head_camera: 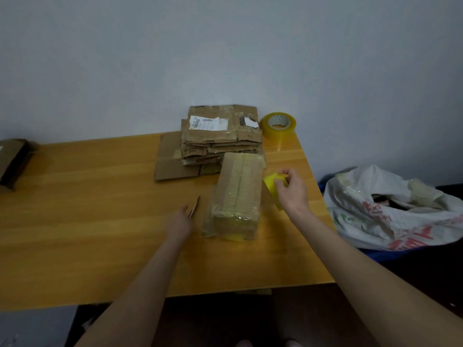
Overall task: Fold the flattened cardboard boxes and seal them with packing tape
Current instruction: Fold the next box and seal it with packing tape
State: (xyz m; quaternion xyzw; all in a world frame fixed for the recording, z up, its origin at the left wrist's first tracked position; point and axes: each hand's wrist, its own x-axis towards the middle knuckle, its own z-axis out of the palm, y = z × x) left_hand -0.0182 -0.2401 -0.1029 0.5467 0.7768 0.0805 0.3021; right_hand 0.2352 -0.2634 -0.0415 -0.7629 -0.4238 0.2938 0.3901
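Note:
A folded cardboard box (238, 191) stands in the middle of the wooden table (87, 209), wrapped in clear tape, with a loose strip of tape hanging at its near left side. Behind it lies a stack of flattened cardboard boxes (215, 136). My right hand (293, 194) grips a yellow tape roll (270, 181) just right of the box. On the box's left, my left hand (181, 220) holds a thin brown blade-like object (195, 206); what it is cannot be told. A second, larger tape roll (277, 123) sits at the table's back right.
A white plastic bag (390, 211) with red print bulges beside the table's right edge. A brown cardboard box (12, 161) sits at the far left. The wall runs directly behind the table. A grey surface (32, 326) shows at the lower left.

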